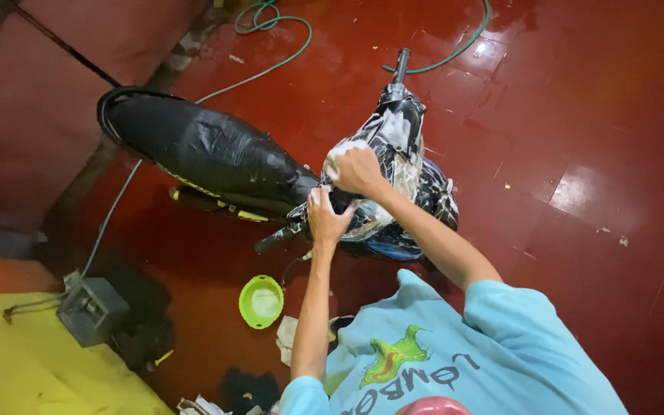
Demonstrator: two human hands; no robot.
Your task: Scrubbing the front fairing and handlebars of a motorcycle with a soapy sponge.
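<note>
Right hand (pixel 356 170): closed around a white, foam-laden sponge or cloth (pixel 341 151), pressed against the front body of the motorbike (pixel 393 177). Which of the two it is cannot be told.

Left hand (pixel 327 217): fingers spread, laid flat on the panel just below the right hand, near the front end of the seat.

Motorbike: stands mid-frame on the wet red tiled floor (pixel 578 115). Front cowl and side panels streaked with white lather. One handlebar grip (pixel 401 65) points away from the wearer and looks free of foam.

Seat (pixel 201 150): black, glossy with water, a few specks of suds only.

Green basin (pixel 260 301): on the floor near the left forearm, holding pale soapy water.

Green hose (pixel 270 38): looped across the floor beyond the bike, not in hand.

Grey box unit (pixel 92 310): at lower left, beside a yellow surface, cables running from it.

Progress, as judged: soaping of the front section appears well under way; seat and rear seem barely lathered; foam is still on the panels, so rinsing looks not yet done.
</note>
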